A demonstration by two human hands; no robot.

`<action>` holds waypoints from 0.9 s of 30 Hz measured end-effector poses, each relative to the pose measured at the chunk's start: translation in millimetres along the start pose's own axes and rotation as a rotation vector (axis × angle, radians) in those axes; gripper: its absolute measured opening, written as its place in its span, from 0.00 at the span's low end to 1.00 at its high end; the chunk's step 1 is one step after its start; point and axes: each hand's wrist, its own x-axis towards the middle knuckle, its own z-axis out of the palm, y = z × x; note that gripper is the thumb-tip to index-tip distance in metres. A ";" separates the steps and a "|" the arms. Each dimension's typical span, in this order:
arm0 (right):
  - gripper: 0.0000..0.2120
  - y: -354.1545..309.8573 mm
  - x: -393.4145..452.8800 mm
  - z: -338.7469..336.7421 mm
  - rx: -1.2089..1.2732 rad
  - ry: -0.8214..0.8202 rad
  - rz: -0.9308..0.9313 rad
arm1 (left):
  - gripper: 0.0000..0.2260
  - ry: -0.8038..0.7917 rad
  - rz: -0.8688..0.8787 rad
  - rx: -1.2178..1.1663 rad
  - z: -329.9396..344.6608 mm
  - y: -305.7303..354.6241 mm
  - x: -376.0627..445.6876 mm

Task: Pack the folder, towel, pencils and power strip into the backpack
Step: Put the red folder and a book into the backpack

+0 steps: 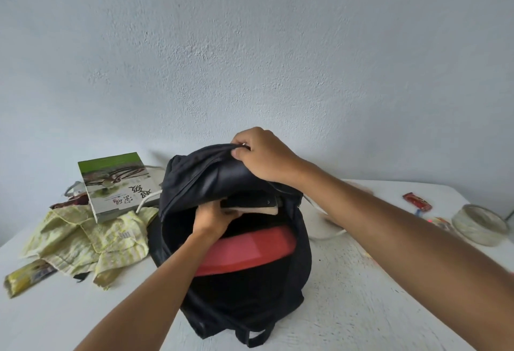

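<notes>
A black backpack (pixel 244 303) stands open on the white table (pixel 361 295). My right hand (pixel 264 156) pinches the top flap at the zipper and holds it up. My left hand (pixel 212 218) reaches into the opening and grips a flat dark-and-beige item (pixel 250 206) just under the flap; I cannot tell what it is. A red folder (pixel 250 250) sits bent inside the bag below that hand. The yellow-green towel (pixel 83 239) lies crumpled on the table to the left. A white cord (pixel 147 200) shows beside the bag's left side, and another white cord (pixel 325 236) at its right.
A book (pixel 119 184) lies on the towel's far edge. A yellow wrapper (pixel 25 277) is at the near left. At the right are a red packet (pixel 417 201) and a round glass bowl (pixel 479 224). A pale wall rises behind the table.
</notes>
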 end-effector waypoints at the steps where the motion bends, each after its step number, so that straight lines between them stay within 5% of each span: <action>1: 0.09 -0.5 -0.5 0.6 0.005 -0.002 0.000 | 0.30 0.017 -0.028 -0.009 1.7 2.3 1.6; 13: 0.09 -4.8 -6.1 11.2 0.028 -0.060 -0.021 | 0.26 0.002 -0.121 0.248 29.3 28.6 4.1; 19: 0.10 3.8 -0.9 19.1 0.062 -0.093 -0.009 | 0.23 -0.385 0.174 0.719 -3.8 54.1 -34.1; 22: 0.09 8.7 4.0 24.3 0.025 -0.115 0.010 | 0.18 -0.770 0.424 0.425 -67.6 65.2 -78.8; 24: 0.09 12.2 9.9 32.8 0.020 -0.140 0.018 | 0.16 -1.099 0.326 0.101 -128.5 66.7 -93.4; 26: 0.09 15.4 17.0 43.8 0.043 -0.179 0.018 | 0.13 -1.144 0.184 -0.231 -184.8 51.2 -91.6; 27: 0.09 16.6 20.4 48.4 0.047 -0.197 0.022 | 0.12 -1.011 0.129 -0.308 -204.4 34.5 -84.0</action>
